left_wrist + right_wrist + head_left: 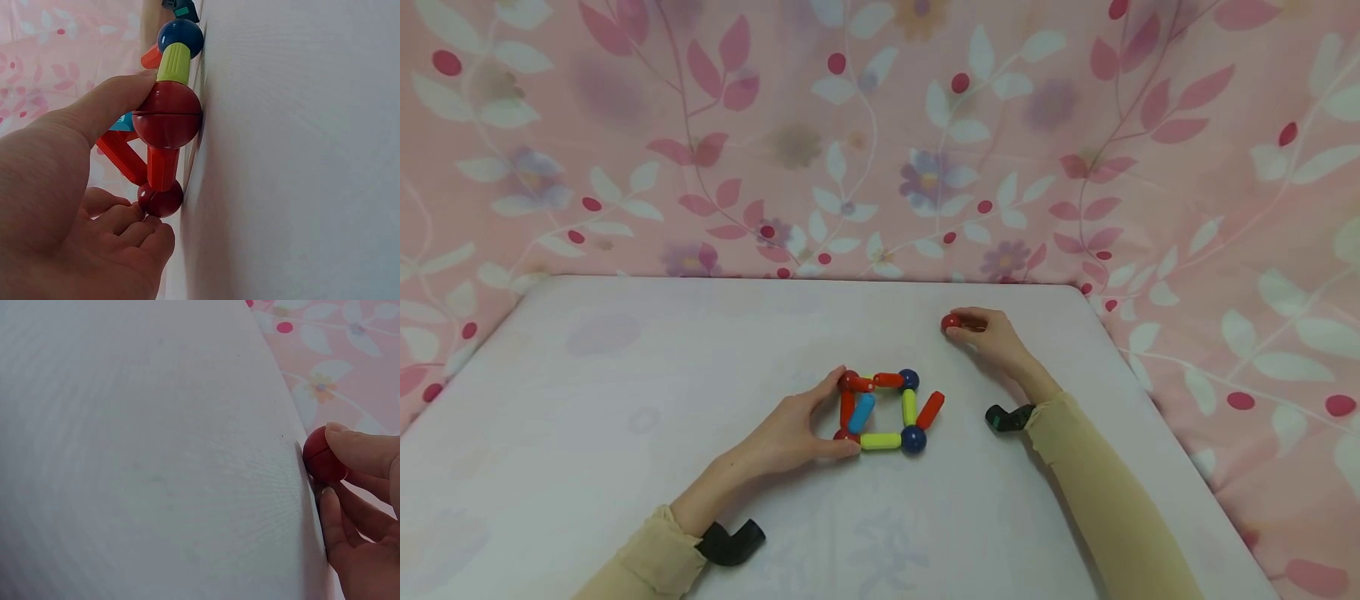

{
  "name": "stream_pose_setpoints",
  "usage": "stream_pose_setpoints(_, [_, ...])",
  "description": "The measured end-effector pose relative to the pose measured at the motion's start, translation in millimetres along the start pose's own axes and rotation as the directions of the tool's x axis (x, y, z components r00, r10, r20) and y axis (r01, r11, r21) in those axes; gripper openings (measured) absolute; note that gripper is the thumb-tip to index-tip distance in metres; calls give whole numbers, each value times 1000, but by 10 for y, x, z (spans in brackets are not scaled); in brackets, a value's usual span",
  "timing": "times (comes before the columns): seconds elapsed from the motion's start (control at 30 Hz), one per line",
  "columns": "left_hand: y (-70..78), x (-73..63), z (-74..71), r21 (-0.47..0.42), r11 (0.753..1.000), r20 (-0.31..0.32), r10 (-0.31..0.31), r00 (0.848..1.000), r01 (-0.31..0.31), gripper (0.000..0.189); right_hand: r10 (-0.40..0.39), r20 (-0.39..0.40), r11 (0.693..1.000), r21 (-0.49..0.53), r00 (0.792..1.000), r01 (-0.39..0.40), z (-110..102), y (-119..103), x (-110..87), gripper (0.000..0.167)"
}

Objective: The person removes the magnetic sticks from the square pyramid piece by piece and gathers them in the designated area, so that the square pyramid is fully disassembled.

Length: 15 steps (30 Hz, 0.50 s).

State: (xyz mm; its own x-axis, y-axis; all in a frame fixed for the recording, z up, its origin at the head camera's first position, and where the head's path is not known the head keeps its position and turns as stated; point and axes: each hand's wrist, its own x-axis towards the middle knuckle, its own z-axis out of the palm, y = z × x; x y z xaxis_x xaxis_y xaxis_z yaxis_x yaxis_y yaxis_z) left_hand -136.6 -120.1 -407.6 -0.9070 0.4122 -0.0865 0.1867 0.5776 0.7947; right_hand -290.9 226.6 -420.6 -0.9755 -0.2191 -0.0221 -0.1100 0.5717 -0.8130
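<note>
My left hand (792,429) grips a square frame of toy building sticks and balls, with the thumb at the near red ball (167,115) and fingertips at the far red ball (161,199). Blue balls (913,439) form the right corners. Yellow-green sticks (881,441) and a red stick (847,408) run along its sides. From the near corners a light blue stick (862,412) and another red stick (931,410) stick up at a slant. Up and to the right, my right hand (996,337) pinches a loose red ball (322,455) between thumb and fingers, close over the table.
Everything sits on a white-covered table (625,358). Behind and to the right of it hangs a pink floral cloth (880,133). Black wrist-worn devices (730,543) stick out from both cuffs.
</note>
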Motion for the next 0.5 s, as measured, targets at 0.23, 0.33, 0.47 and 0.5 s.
stream_pose_setpoints(0.23, [0,10,-2,5,1000,3,6,1000,-6,107,7,1,1000,18,1000,-7,-6,-19,-7,49])
stream_pose_setpoints(0.33, [-1,8,-3,0,1000,2,1,1000,-1,107,7,2,1000,23,1000,-7,-6,-23,-9,49])
stream_pose_setpoints(0.47, [-2,5,-3,-1,1000,1,0,1000,0,107,9,1,1000,19,1000,-9,-4,-3,-2,51])
stream_pose_setpoints(0.5, [-1,5,-3,1,1000,2,2,1000,-2,107,8,0,1000,18,1000,-8,-3,2,0,51])
